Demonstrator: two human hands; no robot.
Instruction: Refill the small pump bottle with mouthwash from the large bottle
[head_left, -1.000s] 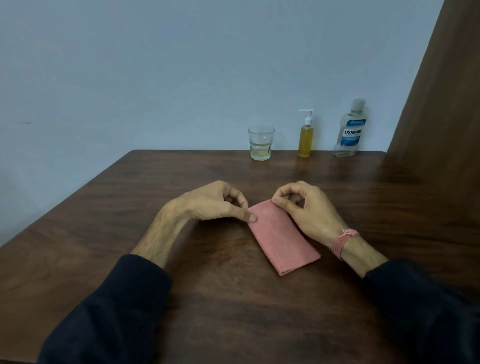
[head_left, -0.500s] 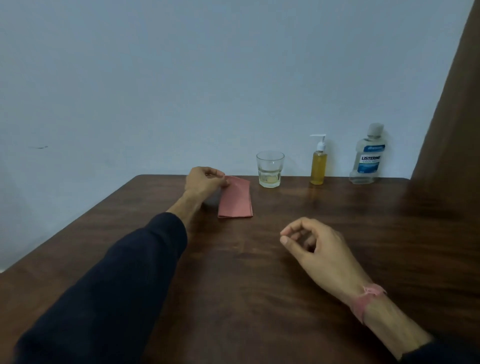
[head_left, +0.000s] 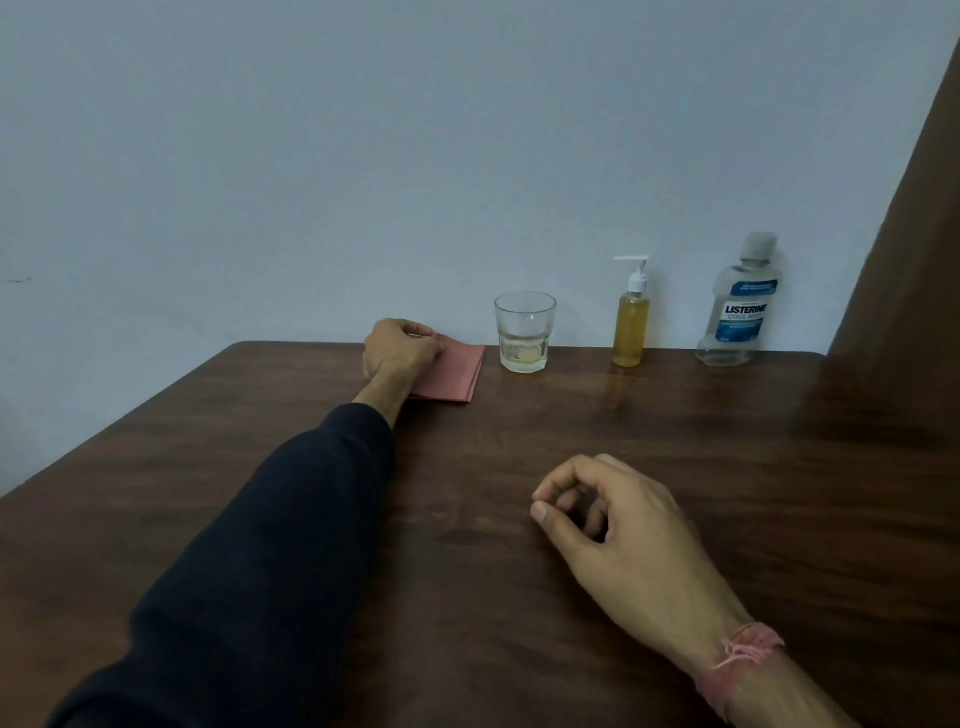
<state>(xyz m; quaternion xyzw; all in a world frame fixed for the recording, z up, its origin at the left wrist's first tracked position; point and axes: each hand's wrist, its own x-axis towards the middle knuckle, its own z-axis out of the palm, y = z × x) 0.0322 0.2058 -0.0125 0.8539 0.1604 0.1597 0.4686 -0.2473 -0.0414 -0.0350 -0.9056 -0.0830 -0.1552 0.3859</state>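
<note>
The small pump bottle (head_left: 631, 322) with yellow liquid and a white pump stands at the table's far edge. To its right stands the large clear mouthwash bottle (head_left: 738, 306) with a blue label, cap on. My left hand (head_left: 400, 351) reaches far forward and grips the folded pink cloth (head_left: 457, 371) lying left of the glass. My right hand (head_left: 618, 514) rests on the table near me with fingers loosely curled and holds nothing. Both bottles are well away from both hands.
A drinking glass (head_left: 524, 332) with a little pale liquid stands between the cloth and the pump bottle. The dark wooden table (head_left: 675, 441) meets a pale wall behind. A brown wooden panel (head_left: 914, 234) rises at the right edge.
My left hand has carried the pink cloth from the table's middle to the far edge beside the glass. My right hand let go of the cloth and stayed near me.
</note>
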